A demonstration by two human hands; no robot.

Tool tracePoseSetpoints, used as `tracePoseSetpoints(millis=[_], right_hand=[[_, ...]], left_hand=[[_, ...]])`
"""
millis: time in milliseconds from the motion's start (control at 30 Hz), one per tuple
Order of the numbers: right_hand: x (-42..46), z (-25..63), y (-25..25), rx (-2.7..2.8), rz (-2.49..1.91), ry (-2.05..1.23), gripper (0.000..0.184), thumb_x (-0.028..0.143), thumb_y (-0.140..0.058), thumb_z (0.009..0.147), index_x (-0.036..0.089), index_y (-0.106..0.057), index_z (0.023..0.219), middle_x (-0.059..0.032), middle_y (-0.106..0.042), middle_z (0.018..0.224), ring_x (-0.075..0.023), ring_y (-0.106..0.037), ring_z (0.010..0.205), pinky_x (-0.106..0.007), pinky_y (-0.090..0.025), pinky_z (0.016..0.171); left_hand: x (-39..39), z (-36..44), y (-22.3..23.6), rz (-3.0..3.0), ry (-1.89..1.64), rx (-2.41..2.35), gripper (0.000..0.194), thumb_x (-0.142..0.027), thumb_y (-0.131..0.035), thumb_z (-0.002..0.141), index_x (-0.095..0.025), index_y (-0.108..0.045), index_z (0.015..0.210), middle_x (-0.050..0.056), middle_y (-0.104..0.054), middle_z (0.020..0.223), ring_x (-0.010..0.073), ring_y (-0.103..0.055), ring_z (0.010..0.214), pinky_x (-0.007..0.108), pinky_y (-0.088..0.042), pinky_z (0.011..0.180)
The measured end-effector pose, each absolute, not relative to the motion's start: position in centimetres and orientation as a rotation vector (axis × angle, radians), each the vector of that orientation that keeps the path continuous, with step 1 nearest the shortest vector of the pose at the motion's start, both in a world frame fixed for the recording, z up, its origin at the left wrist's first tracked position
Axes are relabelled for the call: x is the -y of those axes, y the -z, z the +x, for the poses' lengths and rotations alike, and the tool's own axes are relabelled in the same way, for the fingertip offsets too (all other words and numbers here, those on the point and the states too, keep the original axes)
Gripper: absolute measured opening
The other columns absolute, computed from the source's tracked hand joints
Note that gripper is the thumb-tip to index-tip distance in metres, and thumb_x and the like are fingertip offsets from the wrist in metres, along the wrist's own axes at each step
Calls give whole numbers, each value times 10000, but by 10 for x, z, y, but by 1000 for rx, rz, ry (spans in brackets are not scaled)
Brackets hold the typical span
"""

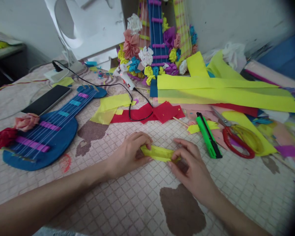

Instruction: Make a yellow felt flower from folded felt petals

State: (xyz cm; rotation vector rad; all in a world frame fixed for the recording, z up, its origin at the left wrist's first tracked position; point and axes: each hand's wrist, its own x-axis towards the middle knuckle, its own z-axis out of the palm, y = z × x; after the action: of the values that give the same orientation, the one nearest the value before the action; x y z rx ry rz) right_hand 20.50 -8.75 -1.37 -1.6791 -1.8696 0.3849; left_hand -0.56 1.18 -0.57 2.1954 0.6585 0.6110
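A folded strip of yellow crepe paper (158, 153) stretches between my two hands, low over the quilted tablecloth. My left hand (131, 152) pinches its left end between thumb and fingers. At the right end, my right hand (190, 164) grips the strip with thumb and index finger, the other fingers curled loosely. Red paper pieces (162, 112) lie just beyond the hands. To the right of my right hand rest a green box cutter (208, 137) and red-handled scissors (236, 141).
A blue paper guitar (56, 126) with paper roses and a phone (46, 100) lie at left. Behind are a white glue gun (125, 78) with a black cord, long yellow crepe sheets (221, 93), and decorated guitars (158, 36). Paper scraps (285, 131) pile up at right.
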Motion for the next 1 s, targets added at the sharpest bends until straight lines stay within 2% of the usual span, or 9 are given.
tracePoseSetpoints(millis=[300, 533, 833, 1000], right_hand=[[88, 207, 15, 1878, -1669, -397, 64, 196, -546, 824, 216, -510, 774, -101, -465, 1203, -258, -444, 1165, -455, -433, 906], [87, 205, 14, 1860, -1669, -387, 91, 181, -531, 828, 213, -501, 748, -97, -492, 1171, -261, -458, 1141, -460, -442, 892], [86, 204, 14, 1880, -1688, -375, 112, 156, -543, 801, 216, -476, 735, -94, -488, 1182, -271, -460, 1138, -470, -446, 887], [87, 205, 13, 1828, -1684, -421, 116, 129, -522, 795, 224, -470, 836, -100, -449, 1210, -259, -440, 1167, -480, -430, 925]], left_hand=[[-12, -6, 6, 2283, -557, -659, 32, -147, -611, 785, -144, -583, 769, 74, -547, 1084, 179, -525, 969, 339, -452, 860], [-11, -4, 10, 2317, -566, -673, 64, -158, -546, 835, -150, -568, 776, 70, -546, 1063, 185, -511, 984, 360, -432, 896], [-11, -1, 15, 2315, -595, -713, 91, -128, -586, 787, -155, -522, 728, 51, -555, 1034, 178, -527, 948, 352, -435, 866], [-9, 0, 12, 2269, -631, -731, 94, -88, -561, 779, -165, -511, 796, 52, -568, 1009, 183, -525, 966, 360, -440, 860]])
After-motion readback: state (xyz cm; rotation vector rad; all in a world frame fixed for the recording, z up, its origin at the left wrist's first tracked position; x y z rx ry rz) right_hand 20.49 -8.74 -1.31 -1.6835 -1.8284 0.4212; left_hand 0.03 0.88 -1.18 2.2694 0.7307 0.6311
